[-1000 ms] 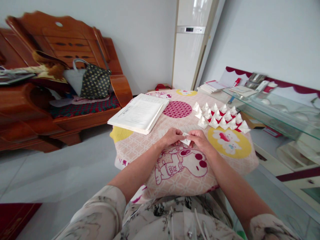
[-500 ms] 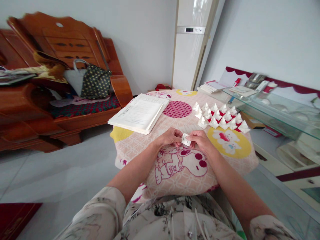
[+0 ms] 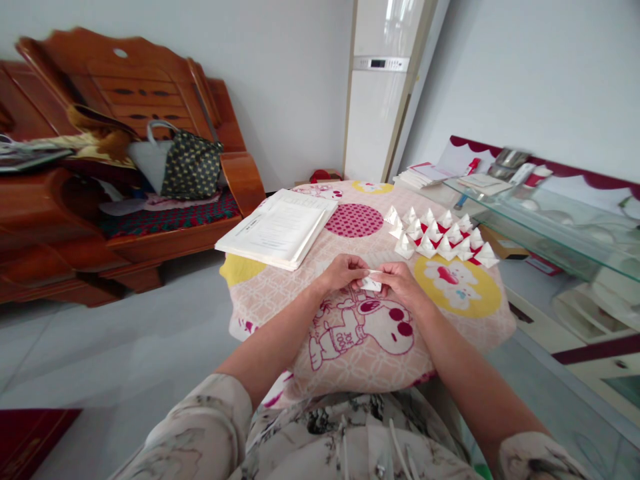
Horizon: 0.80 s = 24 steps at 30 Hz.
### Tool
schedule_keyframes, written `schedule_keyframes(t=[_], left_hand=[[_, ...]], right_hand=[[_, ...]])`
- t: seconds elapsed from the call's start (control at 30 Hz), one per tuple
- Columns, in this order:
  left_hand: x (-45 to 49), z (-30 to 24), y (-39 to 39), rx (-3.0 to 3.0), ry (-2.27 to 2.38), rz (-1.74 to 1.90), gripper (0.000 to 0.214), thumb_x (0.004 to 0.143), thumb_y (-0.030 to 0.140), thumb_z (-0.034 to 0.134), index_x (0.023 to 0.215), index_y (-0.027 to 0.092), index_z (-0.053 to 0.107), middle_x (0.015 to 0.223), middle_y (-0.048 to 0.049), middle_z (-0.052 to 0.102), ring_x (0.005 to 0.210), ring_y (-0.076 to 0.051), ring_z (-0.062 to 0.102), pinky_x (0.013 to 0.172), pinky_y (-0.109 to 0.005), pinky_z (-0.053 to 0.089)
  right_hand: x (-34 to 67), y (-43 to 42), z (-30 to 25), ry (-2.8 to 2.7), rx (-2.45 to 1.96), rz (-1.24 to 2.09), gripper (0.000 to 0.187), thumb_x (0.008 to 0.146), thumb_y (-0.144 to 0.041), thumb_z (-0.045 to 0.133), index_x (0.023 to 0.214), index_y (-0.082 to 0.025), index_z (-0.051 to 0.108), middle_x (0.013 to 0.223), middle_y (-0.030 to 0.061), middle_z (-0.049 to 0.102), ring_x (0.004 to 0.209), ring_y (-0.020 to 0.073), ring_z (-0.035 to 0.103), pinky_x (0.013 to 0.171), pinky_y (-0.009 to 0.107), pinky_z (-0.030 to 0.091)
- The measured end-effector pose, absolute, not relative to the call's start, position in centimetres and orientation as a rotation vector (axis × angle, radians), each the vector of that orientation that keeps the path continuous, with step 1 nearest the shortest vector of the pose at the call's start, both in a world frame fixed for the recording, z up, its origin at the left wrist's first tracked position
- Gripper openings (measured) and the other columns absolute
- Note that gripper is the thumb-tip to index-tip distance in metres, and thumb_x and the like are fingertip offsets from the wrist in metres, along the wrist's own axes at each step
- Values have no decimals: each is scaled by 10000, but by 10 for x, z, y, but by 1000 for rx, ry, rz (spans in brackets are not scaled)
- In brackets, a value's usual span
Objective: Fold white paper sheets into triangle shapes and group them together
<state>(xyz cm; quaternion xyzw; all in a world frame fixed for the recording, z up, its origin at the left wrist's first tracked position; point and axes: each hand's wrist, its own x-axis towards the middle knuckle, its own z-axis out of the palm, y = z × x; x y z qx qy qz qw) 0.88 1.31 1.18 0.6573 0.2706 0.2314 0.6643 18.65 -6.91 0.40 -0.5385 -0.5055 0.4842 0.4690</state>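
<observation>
Between my two hands is a small folded piece of white paper (image 3: 371,283), held just above the cloth-covered table. My left hand (image 3: 344,272) pinches its left side, fingers closed. My right hand (image 3: 399,279) grips the right side between thumb and fingers. Fingertips hide parts of the paper's edges. Beyond my right hand stand several folded white paper boats (image 3: 427,247) in rows, with red showing between them. A stack of printed white sheets (image 3: 275,230) lies on the table past my left hand.
A pink patterned tablecloth (image 3: 280,300) covers the table. At the right stands a glass-topped cabinet (image 3: 565,227) with cups and papers on it. On the left is a wooden sofa (image 3: 145,87) with a patterned bag (image 3: 193,163). A tall white appliance (image 3: 377,120) stands behind.
The small paper has tilted in my fingers and now shows a narrower face with a fold line along its top. Both hands stay in nearly the same place.
</observation>
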Motion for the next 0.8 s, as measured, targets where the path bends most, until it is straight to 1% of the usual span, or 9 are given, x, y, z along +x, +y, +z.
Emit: schedule_keyframes(t=[0.1, 0.2, 0.27, 0.33, 0.43, 0.5, 0.63, 0.7, 0.8], left_hand=[[13, 12, 11, 1396, 630, 601, 74, 843, 142, 651, 858, 109, 587, 620, -8, 670, 541, -99, 646, 546, -188, 504], [14, 11, 9, 1398, 609, 611, 33, 867, 115, 584, 875, 125, 554, 682, -23, 691, 638, -126, 692, 616, -224, 547], [13, 9, 8, 1513, 608, 643, 14, 867, 126, 573, 876, 130, 562, 697, -18, 684, 640, -124, 679, 624, -232, 545], [12, 7, 9, 1718, 631, 725, 28, 839, 133, 600, 867, 129, 600, 731, -13, 676, 660, -116, 653, 642, -227, 532], [11, 5, 10, 2017, 675, 881, 74, 784, 139, 659, 857, 140, 653, 815, -15, 675, 749, -126, 630, 694, -234, 521], [10, 5, 11, 2157, 666, 953, 85, 778, 145, 674, 862, 150, 664, 851, -21, 678, 797, -144, 622, 746, -264, 521], [9, 6, 11, 2395, 555, 1006, 72, 789, 88, 643, 832, 144, 658, 840, -40, 675, 849, -171, 608, 838, -310, 489], [8, 5, 10, 2499, 532, 963, 85, 795, 60, 618, 813, 137, 651, 826, -51, 664, 862, -182, 599, 837, -307, 475], [5, 3, 6, 2659, 554, 789, 102, 824, 64, 593, 774, 135, 646, 791, -57, 635, 835, -188, 588, 780, -289, 462]], right_hand=[[185, -67, 4, -1242, -1321, 1106, 296, 677, -437, 764, 709, -156, 675, 587, 32, 684, 426, 112, 547, 417, 215, 399], [185, -66, 3, -1266, -1377, 985, 286, 692, -438, 746, 699, -164, 666, 594, 31, 677, 434, 120, 531, 425, 234, 387], [186, -66, 2, -1293, -1433, 881, 267, 715, -427, 717, 670, -174, 646, 566, 16, 647, 444, 127, 516, 436, 246, 370], [188, -66, 1, -1375, -1498, 734, 249, 741, -394, 682, 625, -186, 608, 516, -9, 581, 459, 127, 485, 451, 251, 338], [188, -64, -2, -1591, -1534, 363, 277, 782, -308, 631, 552, -195, 527, 496, -25, 483, 499, 118, 432, 501, 260, 303], [186, -63, -4, -1755, -1493, 91, 277, 816, -232, 585, 551, -189, 518, 539, -8, 497, 540, 123, 434, 548, 271, 311], [180, -65, -6, -2024, -1481, -307, 244, 845, -104, 515, 625, -170, 596, 652, 57, 583, 647, 168, 490, 613, 295, 336], [178, -68, -6, -2122, -1521, -380, 226, 850, -81, 517, 679, -161, 639, 710, 83, 611, 703, 189, 513, 634, 300, 351], [178, -71, -8, -2212, -1527, -298, 191, 820, -42, 547, 737, -154, 678, 767, 92, 623, 762, 203, 541, 663, 296, 381]])
